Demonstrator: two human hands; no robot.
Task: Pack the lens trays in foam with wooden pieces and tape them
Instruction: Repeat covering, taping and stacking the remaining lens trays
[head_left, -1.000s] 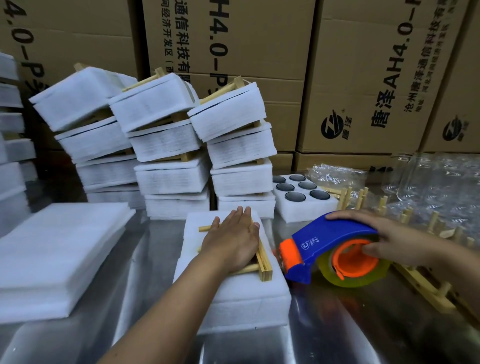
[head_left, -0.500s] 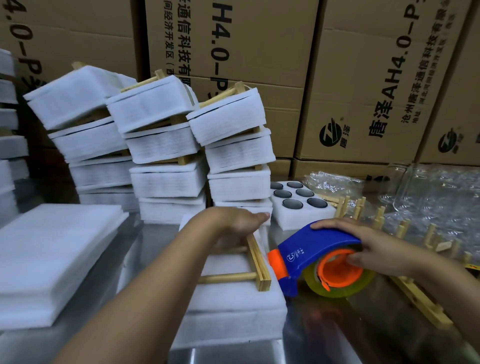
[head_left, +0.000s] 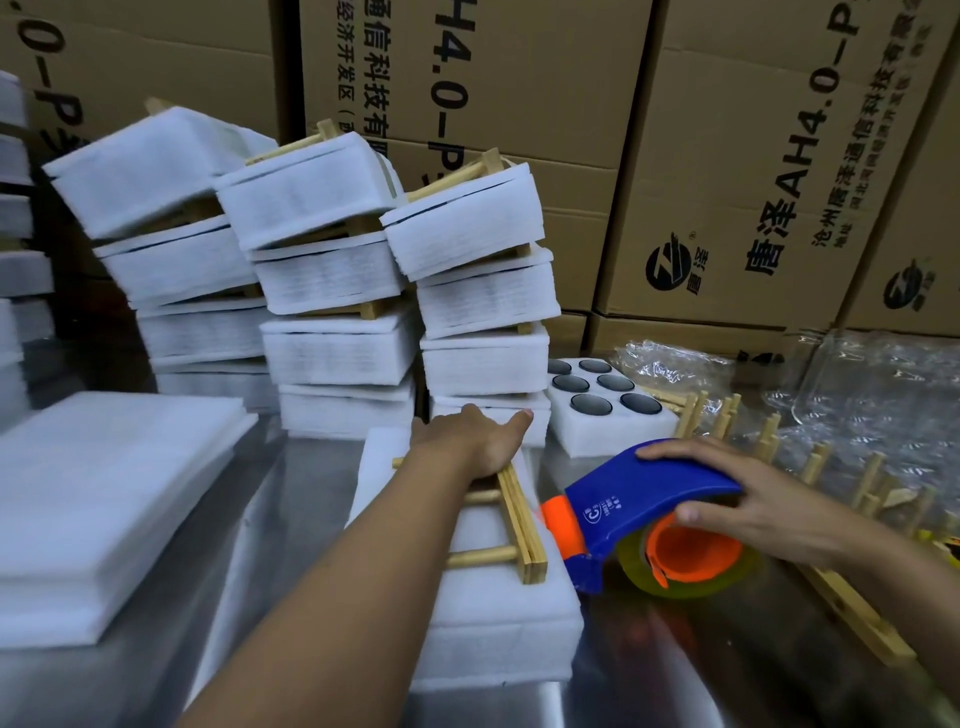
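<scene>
Steel table (head_left: 675, 686), cartons (head_left: 727, 156) behind. Right hand (head_left: 769, 499) clamped round tape dispenser (head_left: 649, 499), just right of foam pack (head_left: 493, 623). Left hand (head_left: 480, 441) draped over pack's far end, on wooden frame (head_left: 514, 514); fingers hidden, can't tell the grip. Could skid the frame off-centre with the first tape pull, or bump leaning stacks (head_left: 483, 291) behind.

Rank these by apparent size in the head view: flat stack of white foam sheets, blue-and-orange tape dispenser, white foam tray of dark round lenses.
1. flat stack of white foam sheets
2. blue-and-orange tape dispenser
3. white foam tray of dark round lenses
The tray sits farther back, so two and three are unsure.
</scene>
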